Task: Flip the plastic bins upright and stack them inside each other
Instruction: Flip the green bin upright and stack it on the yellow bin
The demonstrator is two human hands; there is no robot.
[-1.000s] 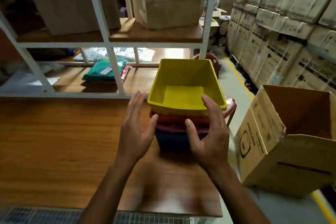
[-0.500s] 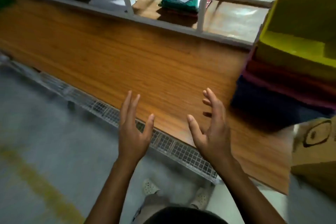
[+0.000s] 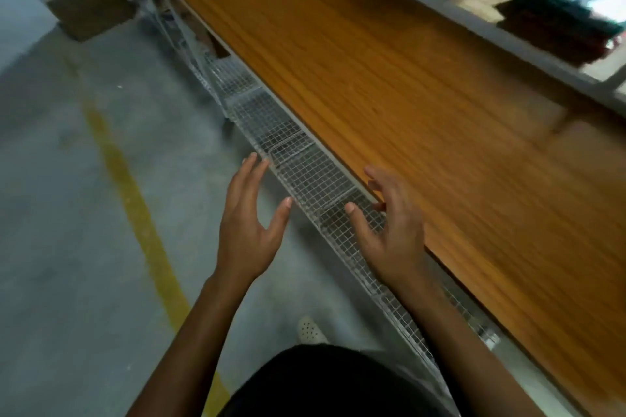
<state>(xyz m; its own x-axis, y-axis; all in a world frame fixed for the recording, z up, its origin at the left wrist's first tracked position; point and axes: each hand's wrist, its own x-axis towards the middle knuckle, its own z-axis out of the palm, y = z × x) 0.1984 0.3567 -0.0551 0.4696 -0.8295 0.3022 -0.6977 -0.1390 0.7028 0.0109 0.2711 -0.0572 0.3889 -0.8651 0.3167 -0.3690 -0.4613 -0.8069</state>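
Note:
No plastic bin is in view at this moment. My left hand [image 3: 249, 223] hovers over the grey floor just off the table's front edge, fingers spread, holding nothing. My right hand [image 3: 389, 227] hangs above the wire mesh tray [image 3: 305, 173] that runs along the front of the wooden table [image 3: 423, 95]; its fingers are apart and slightly curled, and it holds nothing. The picture is blurred by head motion.
A yellow line [image 3: 135, 213] runs across the concrete floor. A cardboard box [image 3: 84, 0] stands on the floor at the far left. Folded green and dark red cloth [image 3: 569, 17] lies on the shelf behind the white frame rail [image 3: 508, 41]. My white shoe [image 3: 310, 330] shows below.
My view has swung left and down, so the stack of bins with the yellow one on top has left the frame. Both hands came off the stack and stay empty.

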